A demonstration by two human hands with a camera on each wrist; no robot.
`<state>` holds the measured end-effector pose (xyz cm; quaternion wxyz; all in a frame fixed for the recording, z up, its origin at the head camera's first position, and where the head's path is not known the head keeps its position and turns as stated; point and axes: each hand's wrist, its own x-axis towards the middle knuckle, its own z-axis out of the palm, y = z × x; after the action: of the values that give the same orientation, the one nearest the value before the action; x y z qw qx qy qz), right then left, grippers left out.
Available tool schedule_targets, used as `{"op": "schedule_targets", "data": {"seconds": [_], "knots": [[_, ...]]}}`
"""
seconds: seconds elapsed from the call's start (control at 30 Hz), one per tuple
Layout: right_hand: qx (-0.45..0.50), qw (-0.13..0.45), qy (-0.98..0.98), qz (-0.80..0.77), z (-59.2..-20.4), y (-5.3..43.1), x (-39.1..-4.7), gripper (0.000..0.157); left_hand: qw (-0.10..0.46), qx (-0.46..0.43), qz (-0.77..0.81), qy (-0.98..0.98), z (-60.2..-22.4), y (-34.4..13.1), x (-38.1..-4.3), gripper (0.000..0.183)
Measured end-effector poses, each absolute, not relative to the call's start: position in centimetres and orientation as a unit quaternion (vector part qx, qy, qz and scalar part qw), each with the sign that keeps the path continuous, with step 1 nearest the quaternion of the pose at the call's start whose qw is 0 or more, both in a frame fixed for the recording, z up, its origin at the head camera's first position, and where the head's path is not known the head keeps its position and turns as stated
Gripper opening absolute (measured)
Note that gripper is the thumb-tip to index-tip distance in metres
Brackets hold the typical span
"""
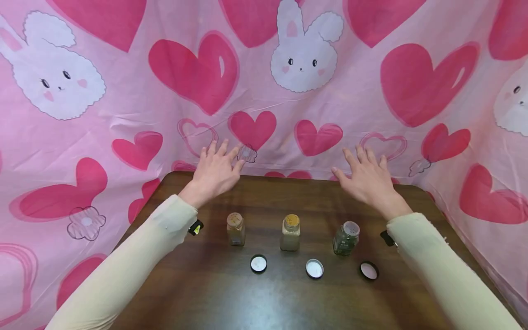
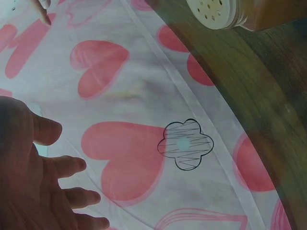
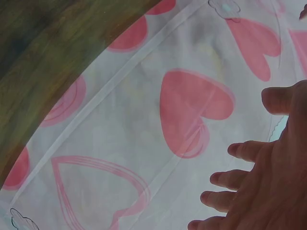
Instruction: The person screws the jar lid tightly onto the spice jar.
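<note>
My left hand (image 1: 216, 173) is held up over the far left part of the table, fingers spread and nothing in it. On the other side my right hand (image 1: 368, 178) hovers the same way, also holding nothing. Three small spice jars stand upright between and in front of the hands: one with tan contents (image 1: 236, 229), one cream with a yellow sifter top (image 1: 290, 233), and one dark green (image 1: 346, 238). Their perforated tops are exposed. A black-rimmed lid (image 1: 258, 264) lies in front of the left jar, a second lid (image 1: 315, 269) by the middle one, a third lid (image 1: 369, 271) by the green one.
The dark brown wooden table (image 1: 264, 302) has rounded far corners. A pink cloth (image 1: 255, 82) with hearts and rabbits hangs behind it and along both sides. Each wrist carries a small black camera mount.
</note>
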<state>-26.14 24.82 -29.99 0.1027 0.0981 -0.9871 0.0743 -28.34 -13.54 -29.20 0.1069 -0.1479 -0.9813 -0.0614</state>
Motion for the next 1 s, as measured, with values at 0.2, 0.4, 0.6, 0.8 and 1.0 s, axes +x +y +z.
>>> {"op": "schedule_targets", "data": {"seconds": [0.2, 0.4, 0.6, 0.8, 1.0], "knots": [[0.101, 0.109, -0.986, 0.072, -30.14, 24.85, -26.03, 0.079, 0.11, -0.152, -0.066, -0.98, -29.34, -13.5, -28.22, 0.062], [0.104, 0.106, -0.986, 0.075, -30.51, 24.67, -25.87, 0.082, 0.107, -0.149, -0.066, -0.981, -29.5, -13.64, -27.92, 0.061], [0.107, 0.106, -0.985, 0.079, -30.76, 24.45, -25.74, 0.082, 0.103, -0.151, -0.072, -0.981, -29.81, -13.76, -27.66, 0.061], [0.108, 0.108, -0.985, 0.081, -30.77, 24.28, -25.76, 0.081, 0.103, -0.148, -0.068, -0.981, -29.85, -14.01, -27.62, 0.061], [0.109, 0.113, -0.984, 0.083, -30.83, 24.02, -25.71, 0.08, 0.105, -0.148, -0.072, -0.981, -30.12, -14.27, -27.54, 0.062]]}}
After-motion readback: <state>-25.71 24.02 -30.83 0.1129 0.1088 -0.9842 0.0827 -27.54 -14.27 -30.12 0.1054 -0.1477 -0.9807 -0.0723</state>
